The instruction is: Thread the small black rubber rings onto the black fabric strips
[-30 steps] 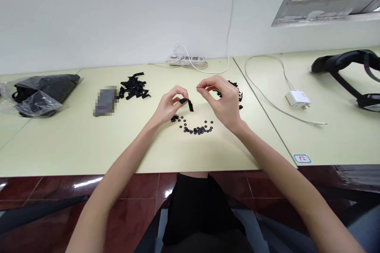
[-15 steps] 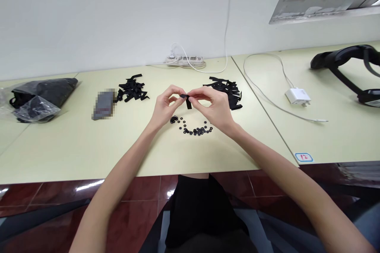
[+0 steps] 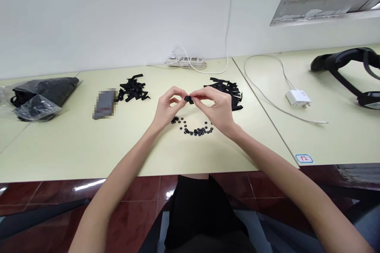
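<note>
Both hands meet above the middle of the table, pinching one short black fabric strip (image 3: 189,99) between them. My left hand (image 3: 170,106) holds its left side with thumb and forefinger. From the other side, my right hand (image 3: 215,107) pinches it the same way. Fingertips cover part of the strip, so any small piece inside is hidden. Just below the hands lie many small black ring-shaped discs (image 3: 198,131). A heap of black strips (image 3: 234,91) sits behind my right hand, and another black strip pile (image 3: 132,88) is beyond my left hand.
On the left are a pixelated grey block (image 3: 104,104) and a black item in a clear plastic bag (image 3: 44,97). A power strip (image 3: 186,62) stands by the wall. To the right are a white charger (image 3: 298,97) with its cable and a black headset (image 3: 341,67).
The strip's tail, which hung down between the hands, no longer hangs; the strip now looks folded and compact at the fingertips. Both hands stay in nearly the same place.
</note>
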The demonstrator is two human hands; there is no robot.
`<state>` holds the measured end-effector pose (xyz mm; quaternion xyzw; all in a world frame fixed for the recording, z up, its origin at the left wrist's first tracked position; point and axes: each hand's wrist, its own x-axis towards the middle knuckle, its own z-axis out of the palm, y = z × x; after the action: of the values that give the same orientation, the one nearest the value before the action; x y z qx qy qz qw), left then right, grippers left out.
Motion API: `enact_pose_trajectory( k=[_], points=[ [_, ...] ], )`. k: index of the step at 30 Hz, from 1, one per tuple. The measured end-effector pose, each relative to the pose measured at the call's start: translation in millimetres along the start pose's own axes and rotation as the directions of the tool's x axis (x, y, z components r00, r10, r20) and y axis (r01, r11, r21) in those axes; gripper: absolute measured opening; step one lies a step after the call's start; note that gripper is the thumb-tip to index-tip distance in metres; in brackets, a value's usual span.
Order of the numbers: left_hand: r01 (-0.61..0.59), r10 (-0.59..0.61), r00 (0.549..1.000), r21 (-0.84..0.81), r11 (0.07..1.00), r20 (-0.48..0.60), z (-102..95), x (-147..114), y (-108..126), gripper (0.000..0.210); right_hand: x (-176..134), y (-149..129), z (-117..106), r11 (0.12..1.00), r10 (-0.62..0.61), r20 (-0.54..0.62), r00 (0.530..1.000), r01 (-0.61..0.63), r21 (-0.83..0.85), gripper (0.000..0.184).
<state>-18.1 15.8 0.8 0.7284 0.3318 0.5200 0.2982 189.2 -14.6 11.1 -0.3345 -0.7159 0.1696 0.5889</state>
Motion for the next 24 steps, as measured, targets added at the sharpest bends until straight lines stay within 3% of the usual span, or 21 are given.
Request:
enact_pose_trajectory(
  k=[9, 16, 24],
  points=[
    [-0.007, 0.007, 1.0, 0.002, 1.0, 0.025, 3.0, -0.2, -0.9, 0.03, 2.9, -0.1, -0.2, 0.99, 0.114, 0.015, 0.993, -0.115, 0.077, 0.009],
    [-0.126, 0.125, 0.992, 0.054, 0.991, 0.012, 1.8, -1.5, 6.5, 0.017, 4.2, -4.5, -1.2, 0.988, 0.11, 0.0, 0.994, -0.109, 0.106, 0.008],
    [-0.19, 0.191, 0.982, 0.126, 0.974, 0.009, 1.4, -2.2, 8.7, 0.024, 5.0, -6.9, -2.0, 0.972, 0.139, 0.008, 0.99, -0.138, 0.188, 0.009]
  ],
)
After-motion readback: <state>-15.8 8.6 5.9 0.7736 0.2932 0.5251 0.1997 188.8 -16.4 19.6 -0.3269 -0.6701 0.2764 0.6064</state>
